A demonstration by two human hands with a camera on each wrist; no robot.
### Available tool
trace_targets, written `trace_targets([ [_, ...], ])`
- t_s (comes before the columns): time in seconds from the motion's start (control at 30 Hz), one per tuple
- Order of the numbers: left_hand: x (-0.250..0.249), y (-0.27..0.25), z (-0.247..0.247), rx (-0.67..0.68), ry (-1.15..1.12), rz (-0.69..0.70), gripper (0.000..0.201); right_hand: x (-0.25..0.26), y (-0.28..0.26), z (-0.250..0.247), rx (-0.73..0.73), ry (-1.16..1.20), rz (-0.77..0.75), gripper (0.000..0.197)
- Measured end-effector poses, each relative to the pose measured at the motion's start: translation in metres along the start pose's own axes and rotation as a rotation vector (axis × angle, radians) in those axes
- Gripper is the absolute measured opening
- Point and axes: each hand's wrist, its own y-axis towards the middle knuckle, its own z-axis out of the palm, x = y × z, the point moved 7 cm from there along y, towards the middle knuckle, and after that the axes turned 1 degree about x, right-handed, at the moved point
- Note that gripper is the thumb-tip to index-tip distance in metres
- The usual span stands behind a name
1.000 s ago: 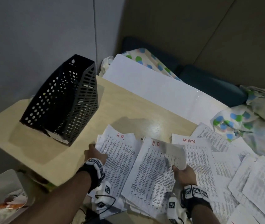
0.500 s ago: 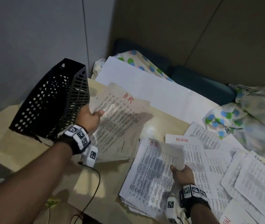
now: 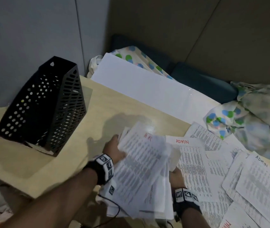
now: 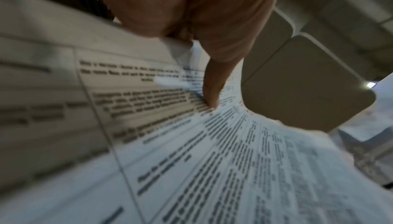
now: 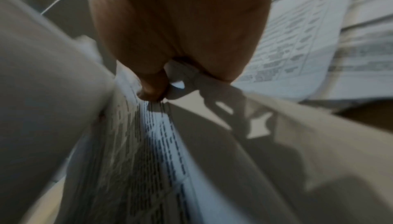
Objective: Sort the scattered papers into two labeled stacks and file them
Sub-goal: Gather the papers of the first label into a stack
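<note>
Right now we have a loose, fanned sheaf of white printed sheets marked HR in red (image 3: 140, 170) gripped from both sides just above the pale wooden worktop (image 3: 37, 155), our left hand (image 3: 114, 149) pinching its left edge and our right hand (image 3: 176, 177) its lower right edge. Since the sheets are uneven, some could slide out and fall among the scattered white ADMIN-labelled pages (image 3: 191, 162) just beside them, mixing the stacks. Meanwhile the black perforated plastic file holder (image 3: 43, 106) stands well apart at the back left, and we cannot tell what it contains.
</note>
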Motion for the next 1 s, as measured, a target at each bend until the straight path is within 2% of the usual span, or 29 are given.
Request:
trace_targets([
  [0.07, 0.023, 0.000, 0.021, 0.023, 0.074, -0.018, 0.112, -0.007, 0.000, 0.010, 0.023, 0.037, 0.021, 0.019],
  [0.1, 0.031, -0.001, 0.026, 0.014, 0.100, -0.040, 0.122, -0.007, -0.003, 0.014, 0.021, 0.041, 0.018, 0.026],
  [0.17, 0.044, 0.000, 0.031, -0.034, 0.088, -0.089, 0.125, -0.008, -0.006, 0.018, 0.000, 0.034, 0.004, 0.063],
  [0.2, 0.046, 0.001, 0.032, -0.061, 0.077, -0.089, 0.121, -0.008, -0.007, 0.018, -0.017, 0.058, 0.017, 0.073],
  [0.23, 0.044, 0.001, 0.032, -0.080, 0.061, -0.074, 0.118, -0.008, -0.008, 0.016, -0.060, 0.080, 0.022, 0.070],
  [0.3, 0.042, 0.007, 0.034, -0.085, 0.020, -0.050, 0.113, -0.007, -0.007, 0.014, -0.105, 0.065, 0.014, 0.050],
  [0.37, 0.040, 0.011, 0.040, -0.026, -0.109, -0.066, 0.109, -0.006, -0.005, 0.019, -0.040, 0.083, -0.009, 0.034],
  [0.47, 0.032, 0.011, 0.054, 0.113, -0.294, -0.073, 0.096, -0.007, -0.004, 0.024, 0.023, 0.050, 0.008, 0.039],
  [0.6, 0.022, 0.019, 0.049, 0.108, -0.176, -0.002, 0.055, -0.014, -0.003, 0.028, 0.091, -0.127, 0.046, 0.043],
  [0.73, 0.015, 0.034, 0.024, -0.044, -0.182, 0.084, 0.049, -0.019, -0.007, 0.035, 0.281, -0.335, 0.056, 0.048],
  [0.83, 0.014, 0.043, 0.011, -0.137, -0.238, 0.116, 0.043, -0.018, -0.007, 0.032, 0.290, -0.402, 0.085, 0.047],
  [0.93, 0.012, 0.046, 0.023, -0.006, -0.148, 0.129, 0.059, -0.009, -0.008, 0.036, 0.291, -0.382, 0.015, 0.050],
  [1.0, 0.010, 0.044, 0.037, 0.096, -0.017, 0.193, 0.059, 0.002, -0.009, 0.038, 0.251, -0.362, -0.064, 0.053],
])
